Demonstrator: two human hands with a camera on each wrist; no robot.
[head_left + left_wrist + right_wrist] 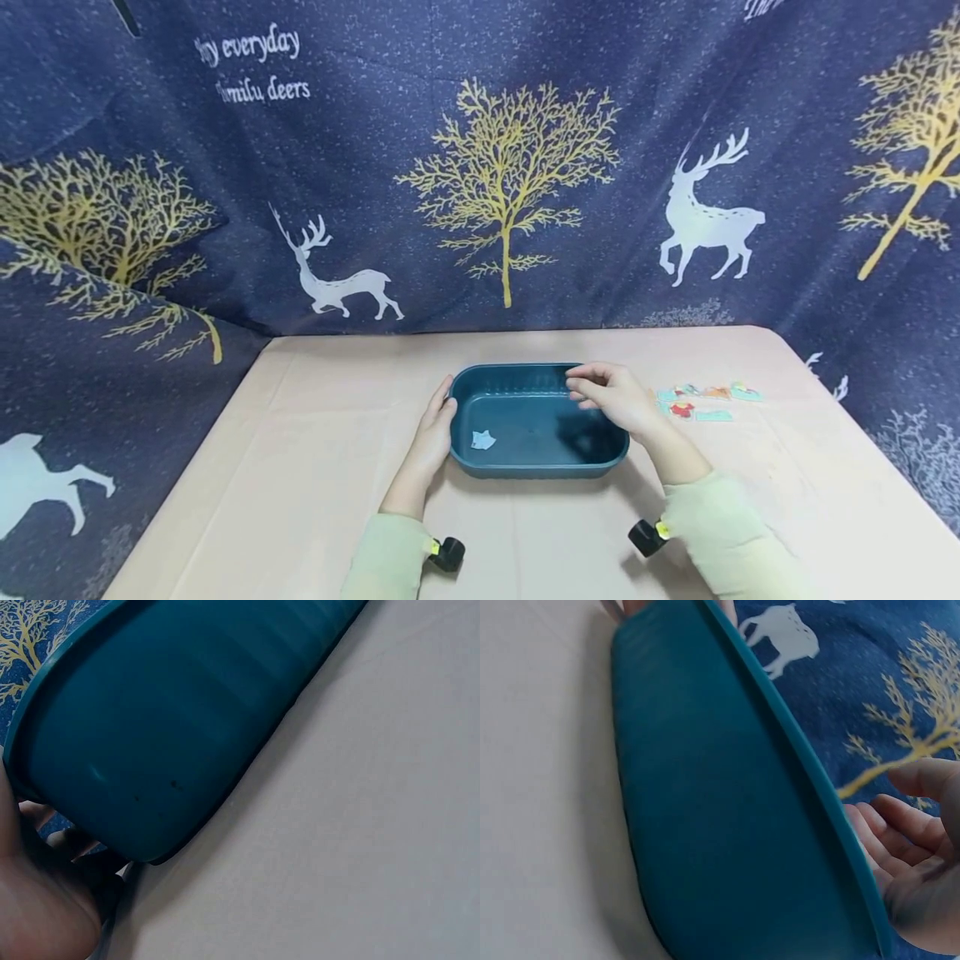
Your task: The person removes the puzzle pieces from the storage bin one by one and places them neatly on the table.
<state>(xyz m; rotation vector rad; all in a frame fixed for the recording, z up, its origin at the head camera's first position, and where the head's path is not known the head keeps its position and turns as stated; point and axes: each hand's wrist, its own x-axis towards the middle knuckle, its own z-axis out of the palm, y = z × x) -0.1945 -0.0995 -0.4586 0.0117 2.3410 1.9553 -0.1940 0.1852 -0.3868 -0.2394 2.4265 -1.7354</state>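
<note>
A teal plastic basin point(532, 471), oblong with rounded corners, sits in front of me in the head view. Inside it, toward the left, lies one small, flat, light-blue piece point(483, 440) with an irregular outline. My left hand point(432, 429) grips the basin's left end, thumb at the rim and fingers round the outside; the left wrist view shows the fingers point(71, 841) partly hidden behind the wall. Over the basin's right end hovers my right hand point(611, 397), its fingers loosely bent. Thumb and fingers point(900, 825) stand apart in the right wrist view, with nothing visible between them.
Several small, flat, colourful pieces point(682, 410) lie on the table right of the basin, beyond my right forearm. A pale cloth point(315, 467) covers the table. Behind it hangs a dark blue curtain point(450, 250) printed with deer and trees.
</note>
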